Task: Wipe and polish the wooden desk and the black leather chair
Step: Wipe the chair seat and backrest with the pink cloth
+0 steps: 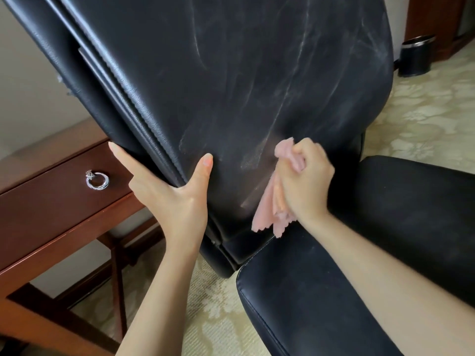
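Observation:
The black leather chair [231,73] fills the middle of the view, its backrest tilted and streaked with pale wet smears. My left hand [177,194] grips the backrest's lower left edge, thumb on the front face and fingers behind. My right hand [305,181] holds a bunched pink cloth [272,206] against the lower part of the backrest, just above the seat [347,291]. The cloth's loose end hangs down below my fist. The wooden desk [51,214] stands at the left, dark red-brown, with a drawer and a silver ring pull [97,180].
A black waste bin [416,56] with a metal rim stands on the pale patterned carpet [424,111] at the upper right, beside dark wooden furniture [437,21]. The desk's legs and cross braces [113,265] sit close to the chair base at lower left.

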Motion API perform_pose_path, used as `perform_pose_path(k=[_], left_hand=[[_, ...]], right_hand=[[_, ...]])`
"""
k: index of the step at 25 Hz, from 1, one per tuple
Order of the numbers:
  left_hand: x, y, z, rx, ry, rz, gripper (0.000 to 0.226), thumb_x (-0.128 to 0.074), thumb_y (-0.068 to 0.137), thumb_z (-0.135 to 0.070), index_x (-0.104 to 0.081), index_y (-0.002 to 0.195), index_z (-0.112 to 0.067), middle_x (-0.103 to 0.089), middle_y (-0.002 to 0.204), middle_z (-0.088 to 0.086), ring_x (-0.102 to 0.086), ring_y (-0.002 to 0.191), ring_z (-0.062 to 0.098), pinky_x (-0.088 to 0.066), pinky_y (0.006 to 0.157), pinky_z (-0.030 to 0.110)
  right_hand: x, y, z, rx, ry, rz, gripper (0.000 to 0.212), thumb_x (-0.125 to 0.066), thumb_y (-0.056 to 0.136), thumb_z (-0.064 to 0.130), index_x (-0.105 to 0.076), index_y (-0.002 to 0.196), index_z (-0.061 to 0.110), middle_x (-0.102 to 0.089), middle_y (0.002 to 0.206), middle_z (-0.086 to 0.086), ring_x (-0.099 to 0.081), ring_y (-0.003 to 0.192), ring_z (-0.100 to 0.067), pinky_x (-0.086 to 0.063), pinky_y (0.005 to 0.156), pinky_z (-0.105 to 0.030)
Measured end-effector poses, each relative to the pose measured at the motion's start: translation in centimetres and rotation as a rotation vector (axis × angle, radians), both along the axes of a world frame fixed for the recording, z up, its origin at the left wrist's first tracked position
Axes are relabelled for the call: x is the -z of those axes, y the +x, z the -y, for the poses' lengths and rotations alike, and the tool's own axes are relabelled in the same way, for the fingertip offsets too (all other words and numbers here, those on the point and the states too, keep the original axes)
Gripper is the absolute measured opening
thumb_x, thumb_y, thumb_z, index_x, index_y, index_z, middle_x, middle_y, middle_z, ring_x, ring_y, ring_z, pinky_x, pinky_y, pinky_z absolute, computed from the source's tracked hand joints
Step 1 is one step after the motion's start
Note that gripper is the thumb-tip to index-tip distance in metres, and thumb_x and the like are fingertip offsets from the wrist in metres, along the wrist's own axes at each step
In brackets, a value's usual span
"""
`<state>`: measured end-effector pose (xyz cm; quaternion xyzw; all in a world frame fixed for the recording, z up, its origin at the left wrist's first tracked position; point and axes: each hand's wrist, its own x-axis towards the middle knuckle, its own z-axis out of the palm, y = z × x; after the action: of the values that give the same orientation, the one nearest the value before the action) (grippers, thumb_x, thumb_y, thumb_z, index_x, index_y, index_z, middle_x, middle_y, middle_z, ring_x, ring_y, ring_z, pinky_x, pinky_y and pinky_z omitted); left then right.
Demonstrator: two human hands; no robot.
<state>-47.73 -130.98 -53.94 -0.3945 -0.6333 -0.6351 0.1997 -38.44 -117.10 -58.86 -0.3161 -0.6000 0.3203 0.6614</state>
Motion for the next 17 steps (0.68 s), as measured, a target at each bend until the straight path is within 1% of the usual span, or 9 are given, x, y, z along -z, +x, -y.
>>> perform_pose_path(k=[2,3,4,6,8,9,11,14,17], left_hand=[[-0.1,0.1,-0.2,-0.014,0.002,0.024,0.114,-0.072,0.073,-0.042,0.006,0.154,-0.021,-0.021,0.121,-0.037,-0.023,0.113,-0.018,-0.014,0.095,-0.002],[-0.2,0.2,-0.2,-0.017,0.004,0.038,0.114,-0.072,0.072,-0.042,0.005,0.154,-0.022,-0.023,0.12,-0.034,-0.026,0.113,-0.009,-0.014,0.095,-0.002],[-0.3,0.3,-0.3,-0.022,0.01,0.045,0.114,-0.073,0.072,-0.041,0.005,0.154,-0.022,-0.026,0.119,-0.031,-0.028,0.113,-0.001,-0.015,0.094,-0.002],[-0.5,0.3,-0.3,-0.03,0.02,0.036,0.115,-0.074,0.071,-0.04,0.003,0.154,-0.019,-0.03,0.122,-0.022,-0.029,0.115,0.006,-0.018,0.096,0.001],[-0.6,0.2,-0.3,-0.027,0.022,0.027,0.115,-0.075,0.071,-0.04,0.001,0.154,-0.018,-0.032,0.123,-0.02,-0.032,0.113,0.001,-0.019,0.097,0.002],[-0.6,0.1,-0.3,-0.016,0.024,0.024,0.114,-0.075,0.071,-0.04,0.001,0.154,-0.018,-0.031,0.121,-0.024,-0.031,0.112,-0.007,-0.019,0.096,0.001],[-0.4,-0.1,-0.3,0.014,0.033,0.015,0.113,-0.077,0.072,-0.038,-0.001,0.154,-0.018,-0.027,0.122,-0.031,-0.028,0.116,-0.015,-0.018,0.097,0.001],[-0.1,0.0,-0.2,0.029,0.062,0.01,0.11,-0.079,0.075,-0.031,-0.003,0.154,-0.017,-0.031,0.119,-0.032,-0.029,0.117,-0.017,-0.02,0.098,0.001],[-0.1,0.0,-0.3,0.044,0.061,0.009,0.108,-0.079,0.076,-0.028,-0.005,0.154,-0.015,-0.031,0.118,-0.034,-0.029,0.118,-0.019,-0.019,0.097,0.0]], right_hand=[[0.2,-0.6,3.3,-0.107,0.1,-0.043,0.018,-0.054,0.07,0.004,-0.04,0.063,0.013,-0.04,0.067,0.0,-0.037,0.058,-0.013,-0.03,0.056,-0.013],[0.3,-0.8,4.8,-0.152,0.146,-0.046,0.017,-0.055,0.069,0.003,-0.041,0.062,0.01,-0.038,0.067,0.0,-0.036,0.057,-0.012,-0.029,0.056,-0.014],[0.4,-0.9,6.0,-0.191,0.188,-0.048,0.015,-0.055,0.069,0.004,-0.042,0.061,0.007,-0.037,0.067,0.001,-0.035,0.057,-0.012,-0.029,0.056,-0.013],[0.7,-1.1,7.8,-0.269,0.277,-0.042,0.013,-0.055,0.069,0.007,-0.044,0.062,0.005,-0.039,0.068,0.0,-0.036,0.057,-0.012,-0.031,0.056,-0.013],[1.1,-1.1,8.6,-0.309,0.393,-0.001,0.011,-0.059,0.069,0.008,-0.05,0.063,0.004,-0.043,0.069,-0.004,-0.039,0.057,-0.014,-0.038,0.053,-0.02],[1.2,-1.2,8.6,-0.312,0.437,0.017,0.01,-0.061,0.069,0.007,-0.053,0.064,0.003,-0.046,0.069,-0.006,-0.041,0.057,-0.015,-0.041,0.052,-0.023],[1.5,-1.3,7.9,-0.304,0.496,0.009,0.006,-0.064,0.07,0.003,-0.06,0.065,0.001,-0.05,0.068,-0.009,-0.045,0.057,-0.017,-0.044,0.051,-0.028],[2.3,-1.6,6.6,-0.254,0.563,-0.035,0.007,-0.069,0.072,-0.006,-0.069,0.069,0.001,-0.053,0.064,-0.01,-0.049,0.056,-0.016,-0.046,0.051,-0.025],[2.7,-1.8,5.4,-0.2,0.562,-0.043,0.01,-0.073,0.072,-0.009,-0.071,0.069,0.0,-0.054,0.063,-0.01,-0.05,0.057,-0.014,-0.046,0.054,-0.021]])
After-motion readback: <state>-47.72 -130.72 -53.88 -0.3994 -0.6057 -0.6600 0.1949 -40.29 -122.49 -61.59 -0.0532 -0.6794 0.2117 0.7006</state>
